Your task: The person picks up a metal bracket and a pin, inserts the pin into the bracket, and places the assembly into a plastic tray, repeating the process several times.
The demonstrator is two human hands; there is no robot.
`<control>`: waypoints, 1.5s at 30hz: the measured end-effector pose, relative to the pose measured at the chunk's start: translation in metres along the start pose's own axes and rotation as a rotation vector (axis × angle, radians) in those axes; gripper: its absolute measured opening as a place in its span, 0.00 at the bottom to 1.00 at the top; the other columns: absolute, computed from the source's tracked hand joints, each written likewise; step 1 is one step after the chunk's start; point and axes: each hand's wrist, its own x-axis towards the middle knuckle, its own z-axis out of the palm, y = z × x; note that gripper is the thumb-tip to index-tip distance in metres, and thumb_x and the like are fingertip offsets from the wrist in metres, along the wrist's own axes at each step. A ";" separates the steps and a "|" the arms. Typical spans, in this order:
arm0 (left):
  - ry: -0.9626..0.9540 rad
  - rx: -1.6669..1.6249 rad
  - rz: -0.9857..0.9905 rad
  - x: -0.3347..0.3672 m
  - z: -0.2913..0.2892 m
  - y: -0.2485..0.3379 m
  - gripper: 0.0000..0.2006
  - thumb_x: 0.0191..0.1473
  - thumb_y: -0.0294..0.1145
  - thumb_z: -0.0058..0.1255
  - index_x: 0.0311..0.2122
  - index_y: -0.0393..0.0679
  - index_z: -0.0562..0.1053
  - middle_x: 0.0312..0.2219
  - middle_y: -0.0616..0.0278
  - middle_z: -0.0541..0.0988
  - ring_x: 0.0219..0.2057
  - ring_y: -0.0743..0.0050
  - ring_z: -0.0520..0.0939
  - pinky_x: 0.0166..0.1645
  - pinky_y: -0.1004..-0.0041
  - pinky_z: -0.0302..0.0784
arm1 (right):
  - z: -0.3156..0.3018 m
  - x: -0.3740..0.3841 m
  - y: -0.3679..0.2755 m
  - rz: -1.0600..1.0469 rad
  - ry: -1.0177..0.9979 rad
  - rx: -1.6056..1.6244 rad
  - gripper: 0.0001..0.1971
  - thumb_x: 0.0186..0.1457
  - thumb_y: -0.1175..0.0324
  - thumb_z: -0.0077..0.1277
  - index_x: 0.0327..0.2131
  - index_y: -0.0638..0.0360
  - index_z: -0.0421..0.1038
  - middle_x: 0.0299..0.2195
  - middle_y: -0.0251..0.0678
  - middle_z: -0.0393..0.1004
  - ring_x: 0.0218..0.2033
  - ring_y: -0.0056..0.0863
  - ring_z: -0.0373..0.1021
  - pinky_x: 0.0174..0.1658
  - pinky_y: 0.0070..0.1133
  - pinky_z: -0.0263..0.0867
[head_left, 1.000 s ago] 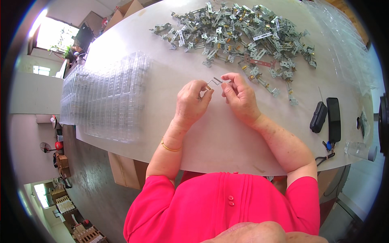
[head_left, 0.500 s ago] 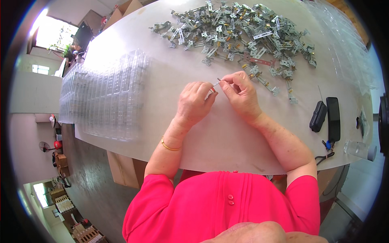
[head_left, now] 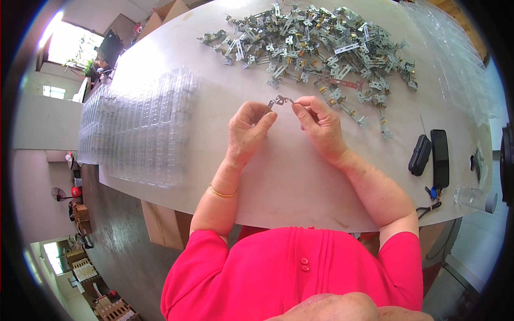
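Observation:
A small metal bracket (head_left: 280, 100) with holes sticks out from my left hand (head_left: 249, 131), pinched between thumb and fingers. Its lower part is hidden behind the fingers. Close by on the right, my right hand (head_left: 321, 127) is closed in a pinch on a small thin metal piece (head_left: 292, 101), most of it covered by the fingertips; I cannot tell whether it touches the bracket. Both hands are held over the table, short of a large heap of metal brackets (head_left: 316, 45), some with brass-coloured parts. A reddish strip (head_left: 344, 83) lies among them.
Clear plastic trays (head_left: 144, 128) are stacked at the left of the table (head_left: 300, 198). Clear plastic sheeting (head_left: 450, 59) covers the far right. A black case (head_left: 420, 155), a phone (head_left: 440, 158), keys (head_left: 432, 191) and a clear bottle (head_left: 474, 198) lie to the right.
My left hand has moved slightly left and turned, so that the bracket now shows above its fingers. The hands are farther apart. My right hand has barely moved.

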 end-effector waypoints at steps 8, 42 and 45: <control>0.013 0.047 0.045 0.001 -0.001 0.000 0.08 0.56 0.25 0.60 0.40 0.39 0.73 0.30 0.73 0.78 0.29 0.90 0.74 0.33 0.84 0.71 | 0.003 0.000 -0.003 -0.089 0.001 -0.192 0.05 0.61 0.72 0.54 0.40 0.58 0.73 0.20 0.26 0.68 0.21 0.13 0.59 0.25 0.17 0.58; -0.220 0.611 0.742 0.000 0.000 0.005 0.11 0.47 0.23 0.63 0.36 0.41 0.74 0.26 0.63 0.78 0.25 0.70 0.76 0.35 0.71 0.72 | -0.016 0.015 -0.007 0.347 -0.150 0.347 0.08 0.65 0.65 0.49 0.37 0.60 0.72 0.34 0.29 0.75 0.39 0.18 0.72 0.46 0.19 0.69; -0.147 0.435 0.443 -0.004 -0.004 0.008 0.09 0.50 0.23 0.62 0.36 0.39 0.75 0.26 0.65 0.78 0.25 0.79 0.75 0.33 0.77 0.72 | -0.014 0.010 -0.008 0.189 -0.140 0.369 0.05 0.64 0.68 0.50 0.38 0.59 0.72 0.37 0.29 0.74 0.40 0.17 0.71 0.46 0.17 0.68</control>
